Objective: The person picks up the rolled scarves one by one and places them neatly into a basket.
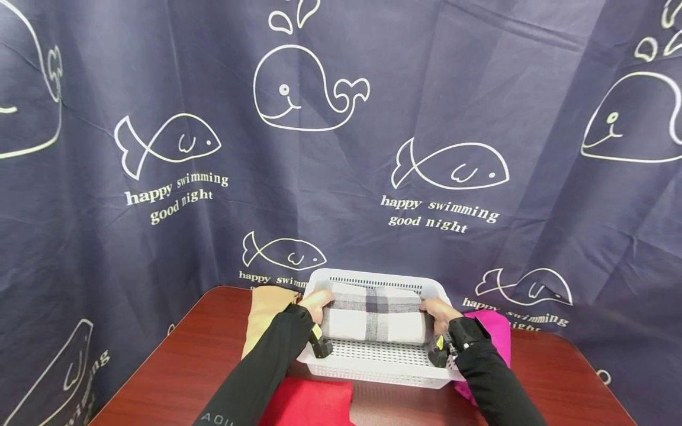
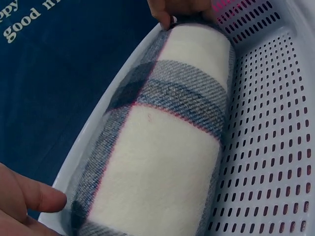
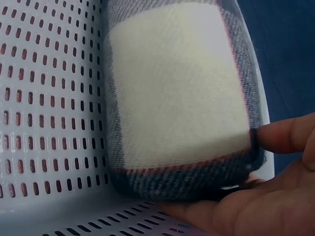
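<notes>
A rolled plaid cloth (image 1: 377, 313), white with grey-blue bands and thin pink lines, lies lengthwise inside a white perforated basket (image 1: 373, 370), along its far wall. My left hand (image 1: 317, 303) holds the roll's left end; in the left wrist view its thumb is beside the cloth's edge, and the other fingers are mostly hidden. The right hand (image 3: 275, 182) grips the opposite end, thumb on the far edge and fingers tucked along and under the end. In the left wrist view, the right hand's fingers (image 2: 182, 7) show at the roll's far end.
A yellow cloth (image 1: 266, 310) lies left of the basket, a red cloth (image 1: 311, 402) in front, and a magenta cloth (image 1: 495, 331) to the right, partly behind my arm. All are on a reddish-brown table (image 1: 181, 355). A dark blue printed curtain (image 1: 341, 195) hangs behind.
</notes>
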Tool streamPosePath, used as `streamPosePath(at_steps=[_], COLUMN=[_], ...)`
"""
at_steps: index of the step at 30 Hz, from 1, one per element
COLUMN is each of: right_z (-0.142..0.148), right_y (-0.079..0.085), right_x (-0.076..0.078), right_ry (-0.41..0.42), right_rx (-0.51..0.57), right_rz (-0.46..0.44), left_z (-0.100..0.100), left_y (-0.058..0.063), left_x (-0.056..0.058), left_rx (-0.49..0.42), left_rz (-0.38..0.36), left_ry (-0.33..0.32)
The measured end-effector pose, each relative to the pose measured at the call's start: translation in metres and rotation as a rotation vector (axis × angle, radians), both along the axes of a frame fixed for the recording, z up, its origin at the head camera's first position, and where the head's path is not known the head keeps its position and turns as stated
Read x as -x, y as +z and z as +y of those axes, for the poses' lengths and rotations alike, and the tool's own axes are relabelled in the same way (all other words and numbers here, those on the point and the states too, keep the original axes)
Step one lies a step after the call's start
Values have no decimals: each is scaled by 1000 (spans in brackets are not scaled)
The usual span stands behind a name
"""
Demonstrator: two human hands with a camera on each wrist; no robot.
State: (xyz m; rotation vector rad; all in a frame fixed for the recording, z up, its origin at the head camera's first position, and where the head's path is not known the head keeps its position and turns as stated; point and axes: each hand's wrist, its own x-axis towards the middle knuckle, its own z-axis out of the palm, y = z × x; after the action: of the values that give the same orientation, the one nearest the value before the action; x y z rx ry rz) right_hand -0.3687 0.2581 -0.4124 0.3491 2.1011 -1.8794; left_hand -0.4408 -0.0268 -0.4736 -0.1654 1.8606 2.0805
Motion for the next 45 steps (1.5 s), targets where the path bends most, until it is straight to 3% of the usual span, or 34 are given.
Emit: streamPosePath(at_steps=[4, 8, 11, 14, 16, 18, 20, 23, 26, 29, 36, 45], right_z=[2, 3, 5, 6, 5, 4, 3, 2, 3, 5, 11, 16], right_y=[5, 14, 22, 30, 36, 42, 49, 57, 64, 70, 76, 76], right_x=[-3, -8, -10, -13, -16, -20, -25, -32, -39, -47, -69, -103], right_ry=[-20, -34, -8, 15, 16, 16, 21, 52, 77, 94, 112, 187], right_rx=[-19, -26, -38, -80, -111, -136, -153, -154, -148, -157, -151, -100], right_rz=[-2, -17, -20, 20, 55, 90, 113, 133, 143, 159, 194, 234], left_z=[0, -1, 0, -5, -11, -17, -21, -25, -34, -47, -87, -138], left_y=[9, 11, 6, -7, -6, 11, 41, 92, 119, 126, 124, 110], left_x=[-4, -1, 8, 27, 29, 14, -17, -73, -105, -121, -149, -180], left_rx=[38, 43, 37, 32, 29, 39, 71, 106, 109, 67, 38, 75], left_rz=[-17, 1, 9, 9, 29, 62, 106, 156, 181, 211, 259, 231], left_ry=[-26, -47, -29, -44, -73, -101, -112, -112, -121, -138, -203, -79])
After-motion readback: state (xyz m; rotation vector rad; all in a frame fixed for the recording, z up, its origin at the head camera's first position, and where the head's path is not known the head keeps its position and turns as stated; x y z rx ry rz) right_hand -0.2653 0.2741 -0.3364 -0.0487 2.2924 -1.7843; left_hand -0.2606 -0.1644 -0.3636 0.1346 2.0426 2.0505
